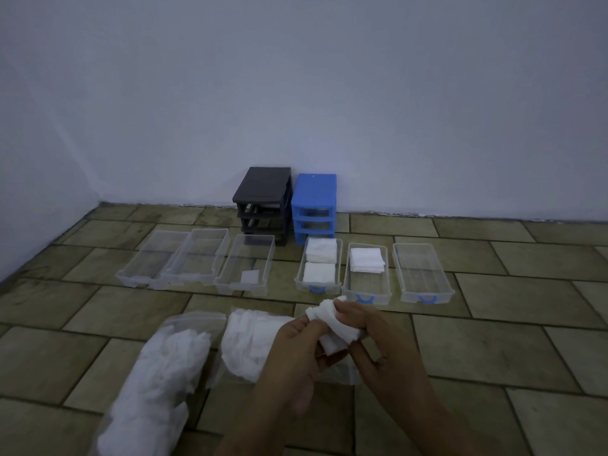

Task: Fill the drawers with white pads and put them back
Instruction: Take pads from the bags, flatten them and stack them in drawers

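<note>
both hands [332,340] pinch a white pad [332,324], long axis slanting left-up.

Hidden, cropped and unclear parts

The wad of white pads [332,327] is partly covered by the fingers of the left hand [296,353] and right hand [385,343] gripping it, so its count cannot be told. Both forearms run off the bottom edge. Left of the hands, the clear bag [154,383] is cut by that edge, its contents a blur. Beyond the hands, the black frame [263,205] hides its slots in shadow.
</note>
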